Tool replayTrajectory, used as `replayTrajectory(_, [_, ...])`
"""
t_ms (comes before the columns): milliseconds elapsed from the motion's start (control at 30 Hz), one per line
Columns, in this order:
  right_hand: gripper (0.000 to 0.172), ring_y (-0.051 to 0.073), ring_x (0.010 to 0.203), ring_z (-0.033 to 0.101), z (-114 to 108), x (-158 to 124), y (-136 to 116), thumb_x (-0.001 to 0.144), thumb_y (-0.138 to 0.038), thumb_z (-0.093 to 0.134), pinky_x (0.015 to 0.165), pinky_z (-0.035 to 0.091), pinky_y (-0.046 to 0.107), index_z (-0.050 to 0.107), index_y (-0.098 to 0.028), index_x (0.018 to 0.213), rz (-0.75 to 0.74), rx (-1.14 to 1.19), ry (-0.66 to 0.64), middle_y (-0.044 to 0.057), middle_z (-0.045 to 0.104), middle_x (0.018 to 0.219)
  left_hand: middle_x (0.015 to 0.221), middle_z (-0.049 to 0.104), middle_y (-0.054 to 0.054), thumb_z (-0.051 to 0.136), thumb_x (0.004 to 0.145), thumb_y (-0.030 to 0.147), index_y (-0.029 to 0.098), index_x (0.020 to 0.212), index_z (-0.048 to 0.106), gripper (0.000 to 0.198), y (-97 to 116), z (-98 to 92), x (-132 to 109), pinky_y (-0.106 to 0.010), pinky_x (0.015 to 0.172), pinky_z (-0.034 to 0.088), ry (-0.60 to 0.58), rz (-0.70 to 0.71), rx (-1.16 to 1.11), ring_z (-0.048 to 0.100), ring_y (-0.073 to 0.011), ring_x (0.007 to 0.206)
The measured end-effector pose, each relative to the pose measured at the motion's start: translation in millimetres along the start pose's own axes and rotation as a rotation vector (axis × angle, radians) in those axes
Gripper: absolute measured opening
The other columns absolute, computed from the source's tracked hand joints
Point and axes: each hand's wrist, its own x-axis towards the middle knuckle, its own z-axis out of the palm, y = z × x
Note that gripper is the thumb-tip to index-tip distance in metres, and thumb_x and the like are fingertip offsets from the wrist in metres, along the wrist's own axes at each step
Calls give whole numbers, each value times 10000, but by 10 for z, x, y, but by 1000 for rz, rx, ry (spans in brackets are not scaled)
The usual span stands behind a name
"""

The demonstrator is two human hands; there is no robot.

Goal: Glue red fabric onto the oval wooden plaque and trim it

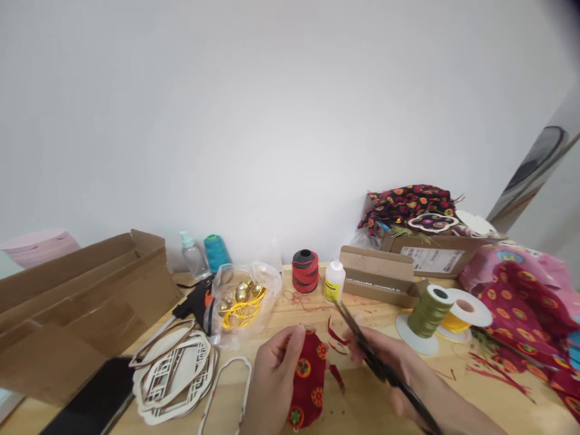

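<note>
My left hand [277,374] pinches a dark red fabric piece [310,383] printed with round flower motifs, thumb on its upper left edge. My right hand [399,368] is wrapped round black scissors [374,359], whose blades point up and to the left, apart from the fabric. Narrow red fabric scraps [336,379] lie on the table between my hands. A thin pale frame [248,386] lies just left of my left hand. Beyond the scissors' tip stands a white glue bottle [334,281] with a yellow label.
A cardboard box [81,314], phone [93,399], cut-out wooden frames [176,377], glue gun [197,305] and bag of gold bells [244,296] are on the left. A red thread cone [305,272] stands behind. Green [430,311] and yellow spools [466,311] and patterned cloth [512,302] lie right.
</note>
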Motion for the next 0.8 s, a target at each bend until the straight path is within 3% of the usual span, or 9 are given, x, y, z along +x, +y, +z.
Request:
replayTrajectory(100, [538, 243, 935, 552, 11, -9, 41, 799, -586, 408, 784, 441, 361, 460, -207, 1176, -40, -242, 76, 120, 575, 1035, 531, 618, 8, 610, 681, 462, 144, 801, 647, 342, -11, -3, 4, -253, 516, 468, -6, -61, -70, 582, -156, 509])
replayTrajectory(233, [189, 207, 668, 573, 37, 27, 31, 805, -282, 519, 575, 455, 295, 594, -179, 946, -44, -738, 154, 68, 592, 737, 589, 644, 0, 583, 730, 419, 156, 796, 629, 275, -66, -15, 17, -240, 543, 454, -83, -122, -80, 589, -143, 547])
replayTrajectory(467, [257, 196, 567, 555, 116, 5, 29, 794, -196, 462, 474, 417, 270, 576, -141, 1017, -238, -1128, 133, 68, 592, 673, 588, 644, 11, 595, 728, 367, 157, 797, 654, 229, -96, -23, 5, -210, 519, 416, -54, -38, 7, 572, -133, 566])
replayTrajectory(800, [272, 194, 551, 557, 159, 15, 61, 744, -118, 404, 464, 409, 268, 568, -132, 960, -295, -1269, 118, 56, 590, 638, 526, 596, 22, 566, 738, 379, 143, 706, 631, 246, -110, -14, 13, -209, 474, 377, -48, -66, 5, 535, -123, 506])
